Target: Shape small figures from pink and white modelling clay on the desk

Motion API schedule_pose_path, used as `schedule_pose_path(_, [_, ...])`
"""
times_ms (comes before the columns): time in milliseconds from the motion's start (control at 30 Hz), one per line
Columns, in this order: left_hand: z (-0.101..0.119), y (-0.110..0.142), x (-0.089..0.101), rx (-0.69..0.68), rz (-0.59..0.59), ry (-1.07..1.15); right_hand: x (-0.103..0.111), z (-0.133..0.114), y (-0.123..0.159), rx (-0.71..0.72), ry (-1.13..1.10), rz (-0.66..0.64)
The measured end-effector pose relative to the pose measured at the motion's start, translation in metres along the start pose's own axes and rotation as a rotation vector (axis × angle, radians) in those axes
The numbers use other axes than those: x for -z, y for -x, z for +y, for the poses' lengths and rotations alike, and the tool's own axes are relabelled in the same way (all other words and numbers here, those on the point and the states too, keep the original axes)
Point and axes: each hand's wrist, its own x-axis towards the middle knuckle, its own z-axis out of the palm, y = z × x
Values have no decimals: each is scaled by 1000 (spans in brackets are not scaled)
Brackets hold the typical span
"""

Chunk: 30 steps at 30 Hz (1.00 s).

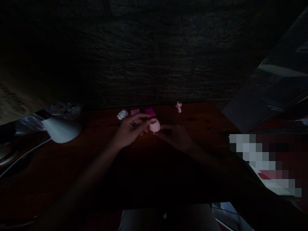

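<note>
A small pale pink cup-shaped piece (155, 127), with a darker pink hollow, is held up between my two hands. My left hand (131, 129) has its thumb and fingertips at the piece's left side, the index finger stretched over toward its top. My right hand (176, 136) pinches it from the right and below; those fingers are dim and partly lost in shadow. Just beyond my left hand lie a crumpled white lump (122, 114), a pink flat piece (135, 111) and a magenta square (150, 112). Another pale pink shape (178, 107), narrow in the middle, stands further right.
The wooden table (96, 128) runs up against a dark textured wall (154, 57). On the left are a white lamp-like cone (62, 130), a white cable (26, 156) and clear plastic wrapping (64, 109). A grey panel (255, 96) leans at the right. Lighting is very dim.
</note>
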Motion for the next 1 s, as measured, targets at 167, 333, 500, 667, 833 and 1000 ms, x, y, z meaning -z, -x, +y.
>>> schedule_pose_path(167, [-8, -2, -7, 150, 73, 139, 0, -3, 2, 20, -60, -22])
schedule_pose_path(333, [-16, -6, -12, 267, 41, 423, -1, -3, 2, 33, -105, -34])
schedule_pose_path(500, [-12, -5, -13, 316, 23, 555, -2, -2, 1, 51, -96, -56])
schedule_pose_path(667, [-12, -5, -14, 314, 14, 553, -3, 0, 1, 41, -87, -43])
schedule_pose_path(833, [-10, -4, -14, 278, 15, 505, -4, 1, 1, 54, -111, -44])
schedule_pose_path(1000, [-5, -2, -14, 106, 150, 266, -3, 0, 2, 56, -136, -37])
